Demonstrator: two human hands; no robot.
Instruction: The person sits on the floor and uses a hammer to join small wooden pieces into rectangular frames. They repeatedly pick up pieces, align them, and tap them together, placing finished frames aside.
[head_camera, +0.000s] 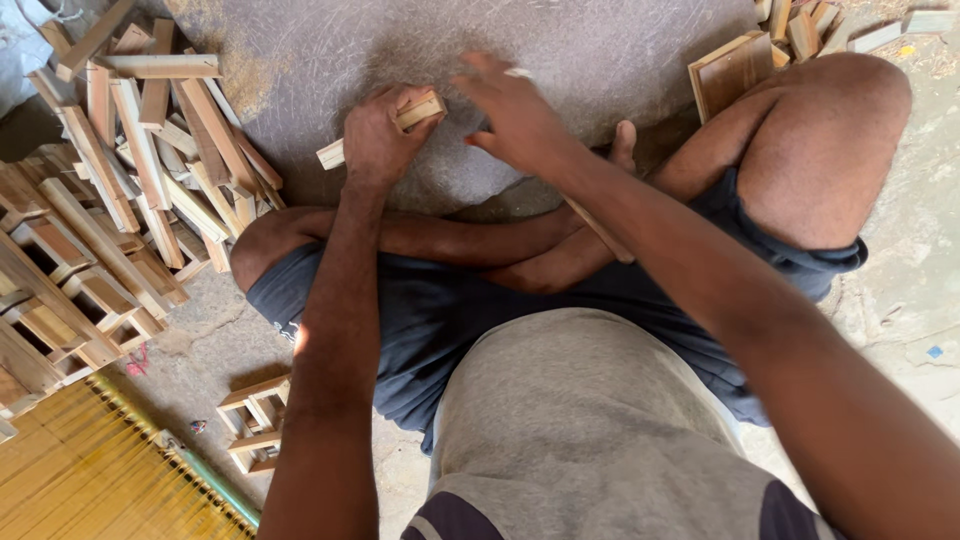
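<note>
Sitting cross-legged on a rough grey concrete floor (600, 60), the person works over their lap. Their left hand (378, 140) is curled tight around a short pale wooden stick (415, 112), whose ends poke out on either side of the fist. Just to its right, the right hand (515, 110) hovers with fingers loosely spread; whether it holds anything small I cannot tell. Left of the left hand lies a heap of cut wooden slats (150, 150), and nearer the body, small assembled wooden frames (252, 420). Beyond the right hand, past the knee, sits another wood pile (760, 45). A yellow slatted mat (80, 470) covers the lower left floor.
</note>
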